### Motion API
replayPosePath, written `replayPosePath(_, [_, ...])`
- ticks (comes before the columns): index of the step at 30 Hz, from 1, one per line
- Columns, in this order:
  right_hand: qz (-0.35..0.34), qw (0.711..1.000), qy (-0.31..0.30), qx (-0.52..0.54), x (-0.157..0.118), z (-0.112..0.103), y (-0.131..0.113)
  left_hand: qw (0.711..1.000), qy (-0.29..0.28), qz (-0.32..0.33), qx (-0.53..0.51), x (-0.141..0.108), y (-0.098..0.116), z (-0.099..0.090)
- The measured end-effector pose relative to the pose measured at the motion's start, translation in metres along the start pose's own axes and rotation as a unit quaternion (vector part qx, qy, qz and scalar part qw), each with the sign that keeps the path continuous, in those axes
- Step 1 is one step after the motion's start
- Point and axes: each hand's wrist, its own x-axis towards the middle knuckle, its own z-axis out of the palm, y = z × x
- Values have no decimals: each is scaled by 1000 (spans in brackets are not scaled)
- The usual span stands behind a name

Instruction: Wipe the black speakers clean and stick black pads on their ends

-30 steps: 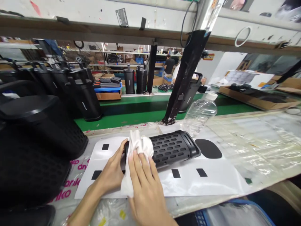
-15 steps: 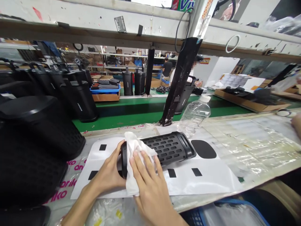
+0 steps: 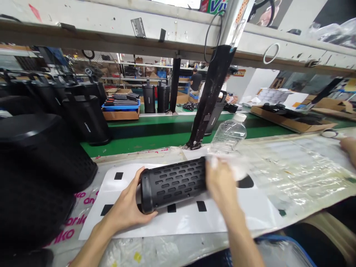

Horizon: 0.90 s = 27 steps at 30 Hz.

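Observation:
A black speaker casing (image 3: 175,181), rounded and covered in slots, lies on its side on a white sheet (image 3: 194,224) marked with black patches. My left hand (image 3: 126,205) grips its left end, thumb on the near side and fingers around the far side. At the opposite end is my right hand (image 3: 222,181), blurred by motion, holding a white cloth (image 3: 239,167) that trails to its right. That hand covers the casing's right end. Just behind it stands a clear plastic bottle (image 3: 229,133) with a white cap.
Large black speakers (image 3: 41,155) crowd the left side. A dark post (image 3: 207,100) rises behind the sheet, beside a green conveyor (image 3: 133,129). A carton tray (image 3: 294,120) sits at the back right. Another person's hand (image 3: 349,146) reaches in at the right edge. A blue basket (image 3: 292,243) is below.
My right hand has swept the cloth rightward from the casing's left end to its right end, uncovering the slotted surface. My left hand keeps its hold on the left end.

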Motion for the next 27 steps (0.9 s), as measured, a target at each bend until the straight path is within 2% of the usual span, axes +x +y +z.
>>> replayPosePath(4, [-151, 987, -16, 59, -40, 28, -75, 1000, -8, -3, -21, 0, -1, 2])
replayPosePath(6, [-226, 968, -44, 103, -58, 29, -107, 999, -7, 26, -35, -1, -4, 2])
replayPosePath(8, [-273, 950, -65, 139, -73, 24, -128, 997, -4, 67, -38, -1, -8, 1])
replayPosePath(11, [-342, 922, -55, 173, -97, 21, -133, 995, -26, 86, -47, 0, -11, -1])
replayPosePath(13, [-410, 889, -21, 203, -115, 23, -119, 995, -33, 68, -63, 2, -10, -3])
replayPosePath(14, [-422, 876, -7, 232, -123, 23, -108, 995, -36, 60, -67, 3, -8, -3])
replayPosePath(15, [-410, 871, -15, 272, -128, 22, -97, 996, -34, 52, -68, 3, -7, -4])
replayPosePath(16, [-370, 873, -52, 313, -130, 18, -85, 996, -32, 40, -68, 4, -5, -3])
replayPosePath(19, [-141, 885, -236, 375, -114, -13, -52, 998, -29, 3, -64, 4, 1, -3])
replayPosePath(20, [-59, 895, -251, 363, -102, -26, -44, 998, -27, -10, -62, 3, 2, -3])
replayPosePath(21, [13, 910, -232, 344, -88, -38, -38, 998, -29, -19, -61, 3, 3, -3])
replayPosePath(22, [56, 928, -187, 318, -73, -47, -35, 997, -32, -23, -61, 2, 4, -3])
replayPosePath(23, [64, 945, -134, 292, -59, -53, -34, 997, -33, -25, -61, 2, 5, -4])
replayPosePath(25, [-18, 967, -55, 247, -35, -51, -38, 997, -38, -31, -64, 3, 6, -4])
replayPosePath(27, [-147, 961, -58, 226, -19, -33, -50, 996, -41, -36, -68, 3, 6, -4])
